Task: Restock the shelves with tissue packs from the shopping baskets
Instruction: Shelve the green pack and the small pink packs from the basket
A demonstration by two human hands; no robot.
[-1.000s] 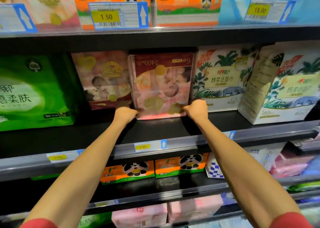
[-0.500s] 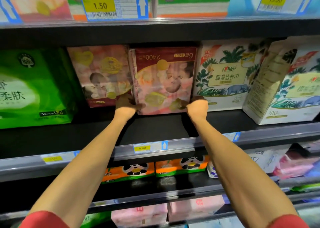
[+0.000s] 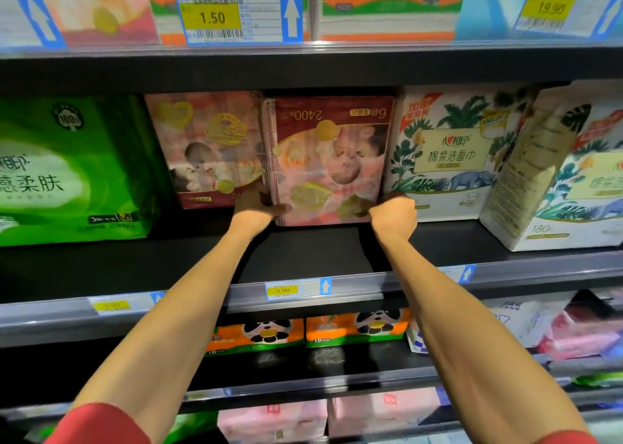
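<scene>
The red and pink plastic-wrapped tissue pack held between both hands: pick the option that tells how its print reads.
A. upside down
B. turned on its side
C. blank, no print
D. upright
A: on the red and pink plastic-wrapped tissue pack, gripped at its lower corners by the left hand and the right hand, the "2400" along the top band is inverted.

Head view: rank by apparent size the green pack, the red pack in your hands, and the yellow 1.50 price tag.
1. green pack, largest, though cut off at the frame's left edge.
2. red pack, held at its lower corners by both hands, somewhat smaller.
3. 1.50 price tag, clearly smallest.
</scene>
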